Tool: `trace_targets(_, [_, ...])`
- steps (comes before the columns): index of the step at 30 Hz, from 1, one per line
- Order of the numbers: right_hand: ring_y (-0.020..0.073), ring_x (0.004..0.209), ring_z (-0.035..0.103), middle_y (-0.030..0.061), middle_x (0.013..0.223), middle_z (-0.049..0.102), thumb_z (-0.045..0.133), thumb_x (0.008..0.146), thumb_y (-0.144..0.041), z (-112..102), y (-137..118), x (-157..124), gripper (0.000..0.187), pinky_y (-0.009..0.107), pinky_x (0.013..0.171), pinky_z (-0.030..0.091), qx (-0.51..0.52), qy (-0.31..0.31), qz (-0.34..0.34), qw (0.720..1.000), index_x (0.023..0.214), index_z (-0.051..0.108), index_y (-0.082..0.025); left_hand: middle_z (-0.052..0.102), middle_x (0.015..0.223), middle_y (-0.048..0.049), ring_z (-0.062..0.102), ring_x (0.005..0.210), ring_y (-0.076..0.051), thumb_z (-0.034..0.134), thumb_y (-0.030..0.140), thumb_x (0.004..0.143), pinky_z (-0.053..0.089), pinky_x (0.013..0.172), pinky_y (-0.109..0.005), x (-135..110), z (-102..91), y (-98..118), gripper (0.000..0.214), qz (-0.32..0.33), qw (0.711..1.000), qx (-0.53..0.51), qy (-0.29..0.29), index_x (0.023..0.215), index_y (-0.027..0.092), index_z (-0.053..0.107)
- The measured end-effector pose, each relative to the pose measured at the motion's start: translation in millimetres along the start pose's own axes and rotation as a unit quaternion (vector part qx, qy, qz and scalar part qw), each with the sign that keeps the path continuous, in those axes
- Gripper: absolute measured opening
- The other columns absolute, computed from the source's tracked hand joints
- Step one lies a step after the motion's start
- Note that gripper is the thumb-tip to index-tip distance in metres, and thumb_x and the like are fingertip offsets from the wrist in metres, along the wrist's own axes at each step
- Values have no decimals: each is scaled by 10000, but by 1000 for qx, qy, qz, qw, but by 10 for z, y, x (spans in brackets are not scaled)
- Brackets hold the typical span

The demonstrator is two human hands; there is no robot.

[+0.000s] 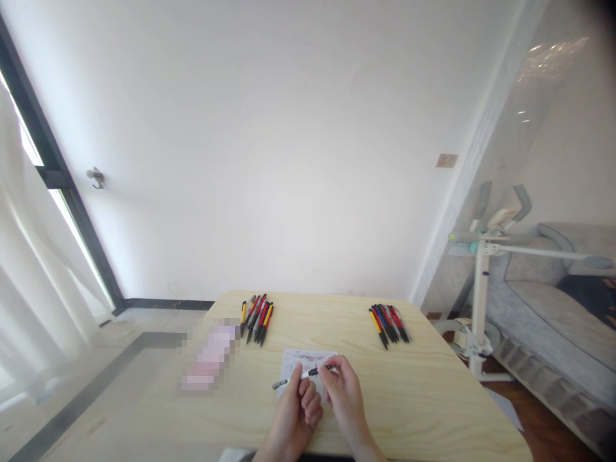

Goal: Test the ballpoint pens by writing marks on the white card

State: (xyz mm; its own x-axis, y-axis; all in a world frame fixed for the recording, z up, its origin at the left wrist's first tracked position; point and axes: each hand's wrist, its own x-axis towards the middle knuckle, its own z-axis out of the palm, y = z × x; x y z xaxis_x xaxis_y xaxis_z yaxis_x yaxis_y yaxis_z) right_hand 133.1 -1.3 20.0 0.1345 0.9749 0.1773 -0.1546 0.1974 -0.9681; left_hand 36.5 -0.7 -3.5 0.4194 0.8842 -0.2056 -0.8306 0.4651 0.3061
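Note:
Both of my hands hold one thin pen with a white barrel and dark ends, level above a small printed paper sheet. My left hand is curled into a loose fist around the pen's left half. My right hand pinches its right end with fingers and thumb. On the far left of the light wooden table lies a row of several red, yellow and black pens. A second row of several pens lies at the far right.
A blurred pink object lies on the table's left side. Beyond the table is a white wall with a dark window frame on the left. A white stand and a grey sofa are on the right.

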Motion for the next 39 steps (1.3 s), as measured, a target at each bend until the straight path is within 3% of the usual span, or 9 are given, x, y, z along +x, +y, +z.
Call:
trace_targets(17, [58,415,319,-76,487,387,570,736,-360,-50,-19,-16,227,157,366,254,-24,-35,12,999,846,553,-162,255,343,88,211,292,-35,506,467,769,128,312,-166,6,-30,17,462,-12,999,-28,-17,484,192,268])
trace_targets(25, [49,410,336,-38,592,501,605,697,-375,-25,16,-7,400,163,368,280,17,-28,42,999,1017,523,-150,259,344,86,208,295,-33,501,460,776,141,314,-160,10,-34,12,460,-14,999,-37,-36,484,191,267])
trace_targets(33, [47,412,379,-26,665,532,622,683,-371,-13,44,-10,261,148,348,273,7,19,25,999,822,510,-180,263,348,84,219,298,-34,498,458,778,137,312,-163,10,-37,14,466,-14,999,-37,-35,479,193,259])
trace_targets(39, [57,399,364,-58,520,469,620,683,-392,-13,11,-7,252,147,347,270,-14,21,21,999,749,516,-173,259,350,87,218,297,-37,507,458,772,133,314,-167,0,-27,10,457,-10,999,-22,-26,484,192,271])
